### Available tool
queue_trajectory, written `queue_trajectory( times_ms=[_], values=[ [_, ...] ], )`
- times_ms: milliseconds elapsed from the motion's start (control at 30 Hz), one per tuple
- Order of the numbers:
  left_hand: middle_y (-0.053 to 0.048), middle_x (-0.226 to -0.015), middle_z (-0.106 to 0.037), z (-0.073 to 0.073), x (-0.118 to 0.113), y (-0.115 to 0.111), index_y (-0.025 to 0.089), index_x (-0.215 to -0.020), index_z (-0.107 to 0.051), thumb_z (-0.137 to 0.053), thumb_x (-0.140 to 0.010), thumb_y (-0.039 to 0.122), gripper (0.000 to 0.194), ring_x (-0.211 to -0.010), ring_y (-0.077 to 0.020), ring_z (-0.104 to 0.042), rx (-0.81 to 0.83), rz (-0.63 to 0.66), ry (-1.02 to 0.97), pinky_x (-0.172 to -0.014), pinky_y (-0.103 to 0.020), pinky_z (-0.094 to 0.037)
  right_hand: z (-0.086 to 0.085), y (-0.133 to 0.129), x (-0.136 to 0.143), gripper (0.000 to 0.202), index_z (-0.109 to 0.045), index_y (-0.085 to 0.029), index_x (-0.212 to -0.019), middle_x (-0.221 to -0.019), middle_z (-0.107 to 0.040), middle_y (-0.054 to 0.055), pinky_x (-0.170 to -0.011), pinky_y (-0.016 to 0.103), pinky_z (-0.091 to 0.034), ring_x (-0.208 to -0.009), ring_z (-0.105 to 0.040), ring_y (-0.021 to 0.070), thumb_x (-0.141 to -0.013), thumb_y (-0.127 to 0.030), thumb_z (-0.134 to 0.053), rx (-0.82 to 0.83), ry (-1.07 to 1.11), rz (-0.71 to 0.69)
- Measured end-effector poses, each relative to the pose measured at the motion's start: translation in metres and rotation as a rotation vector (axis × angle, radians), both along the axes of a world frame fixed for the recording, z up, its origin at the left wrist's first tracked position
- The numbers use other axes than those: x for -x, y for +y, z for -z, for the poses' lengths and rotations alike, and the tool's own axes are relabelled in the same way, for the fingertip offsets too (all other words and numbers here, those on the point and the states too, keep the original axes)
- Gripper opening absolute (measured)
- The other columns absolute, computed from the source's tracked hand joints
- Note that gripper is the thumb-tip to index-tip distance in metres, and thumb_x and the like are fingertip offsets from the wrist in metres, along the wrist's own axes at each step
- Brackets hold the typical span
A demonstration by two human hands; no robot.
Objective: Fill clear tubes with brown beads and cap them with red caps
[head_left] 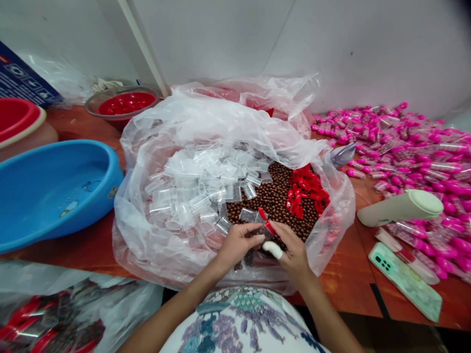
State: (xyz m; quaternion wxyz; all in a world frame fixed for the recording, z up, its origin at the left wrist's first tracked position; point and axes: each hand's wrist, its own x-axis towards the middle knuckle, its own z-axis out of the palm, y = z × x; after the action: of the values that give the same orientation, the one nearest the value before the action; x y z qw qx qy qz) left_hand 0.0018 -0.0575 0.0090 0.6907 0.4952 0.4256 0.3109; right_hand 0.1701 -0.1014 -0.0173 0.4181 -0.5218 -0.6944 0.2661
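Both hands meet over the near side of a large open plastic bag point(147, 142). My left hand point(235, 242) is closed on a clear plastic tube point(262, 231), which seems to have dark beads in it. At the tube's upper end, my right hand point(294, 247) pinches a red plastic cap point(269, 227); its thumb is wrapped in white. Fingers partly hide the tube. Around them lie brown round beads point(263, 201). Loose clear tubes point(198, 191) are heaped at the left of the bag, and red caps point(305, 189) sit in a pile at the right.
A blue basin point(106, 171) stands at left, with a bowl of red pieces point(127, 103) behind it. Pink-capped filled tubes point(405, 147) spread over the right side. A pale bottle point(401, 208) and a phone point(408, 282) lie nearer. Lower left is a bag of red-capped tubes point(47, 318).
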Motion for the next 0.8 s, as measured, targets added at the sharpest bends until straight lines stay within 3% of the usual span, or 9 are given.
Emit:
queue_trajectory(
  times_ms=[100, 200, 367, 467, 567, 667, 800],
  values=[
    [-0.004, -0.090, -0.068, 0.003, -0.006, -0.005, 0.015, -0.102, -0.066, -0.070, -0.067, 0.027, 0.038, -0.078, -0.0167, -0.059, 0.074, -0.052, -0.090, -0.073, -0.025, -0.044, 0.012, 0.000, 0.010, 0.072, -0.034, -0.021, -0.131, -0.124, -0.047, 0.013, -0.094, 0.045, -0.042, -0.115, -0.046, 0.0277, -0.069, -0.031, -0.069, -0.059, -0.084, 0.065],
    [-0.006, -0.086, -0.068, 0.007, -0.011, -0.010, 0.013, -0.099, -0.065, -0.064, -0.072, 0.041, 0.039, -0.075, -0.0154, -0.060, 0.195, -0.110, -0.198, -0.070, -0.024, -0.044, 0.018, 0.000, 0.017, 0.067, -0.034, -0.022, -0.129, -0.119, -0.050, 0.011, -0.091, 0.044, -0.044, -0.110, -0.050, 0.0260, -0.070, -0.027, -0.066, -0.063, -0.068, 0.112],
    [-0.005, -0.065, -0.065, 0.013, -0.015, -0.012, 0.013, -0.094, -0.062, -0.040, -0.077, 0.066, 0.060, -0.055, -0.0137, -0.058, 0.523, -0.111, -0.375, -0.055, -0.023, -0.042, 0.010, -0.004, 0.021, 0.059, -0.041, -0.026, -0.124, -0.119, -0.047, 0.009, -0.091, 0.043, -0.043, -0.111, -0.048, 0.0260, -0.070, -0.023, -0.064, -0.030, -0.058, 0.063],
    [-0.002, -0.057, -0.061, 0.012, -0.017, -0.010, 0.012, -0.085, -0.063, -0.048, -0.077, 0.060, 0.051, -0.050, -0.0113, -0.054, 0.557, -0.132, -0.382, -0.053, -0.022, -0.040, 0.008, -0.007, 0.021, 0.055, -0.044, -0.028, -0.121, -0.118, -0.047, 0.008, -0.093, 0.043, -0.041, -0.112, -0.046, 0.0258, -0.070, -0.021, -0.064, -0.051, -0.119, 0.031],
    [-0.004, -0.065, -0.065, 0.006, -0.019, -0.010, 0.012, -0.091, -0.063, -0.051, -0.078, 0.052, 0.045, -0.056, -0.0133, -0.057, 0.584, -0.113, -0.423, -0.057, -0.024, -0.043, 0.011, -0.008, 0.020, 0.055, -0.044, -0.029, -0.121, -0.117, -0.049, 0.007, -0.097, 0.047, -0.037, -0.115, -0.043, 0.0267, -0.071, -0.020, -0.063, -0.111, -0.198, -0.008],
    [-0.006, -0.062, -0.064, 0.001, -0.019, -0.011, 0.010, -0.091, -0.064, -0.044, -0.080, 0.052, 0.048, -0.053, -0.0152, -0.058, 0.640, -0.067, -0.404, -0.057, -0.027, -0.045, 0.011, -0.009, 0.019, 0.065, -0.035, -0.025, -0.128, -0.120, -0.047, 0.009, -0.096, 0.050, -0.037, -0.116, -0.042, 0.0279, -0.069, -0.019, -0.061, -0.123, -0.213, -0.009],
    [-0.006, -0.058, -0.063, -0.001, -0.017, -0.013, 0.010, -0.089, -0.064, -0.042, -0.079, 0.052, 0.049, -0.050, -0.0155, -0.057, 0.672, -0.035, -0.393, -0.054, -0.026, -0.044, -0.002, -0.010, 0.016, 0.080, -0.022, -0.021, -0.135, -0.129, -0.038, 0.013, -0.096, 0.050, -0.038, -0.120, -0.039, 0.0298, -0.066, -0.023, -0.063, -0.089, -0.207, 0.004]
  ],
)
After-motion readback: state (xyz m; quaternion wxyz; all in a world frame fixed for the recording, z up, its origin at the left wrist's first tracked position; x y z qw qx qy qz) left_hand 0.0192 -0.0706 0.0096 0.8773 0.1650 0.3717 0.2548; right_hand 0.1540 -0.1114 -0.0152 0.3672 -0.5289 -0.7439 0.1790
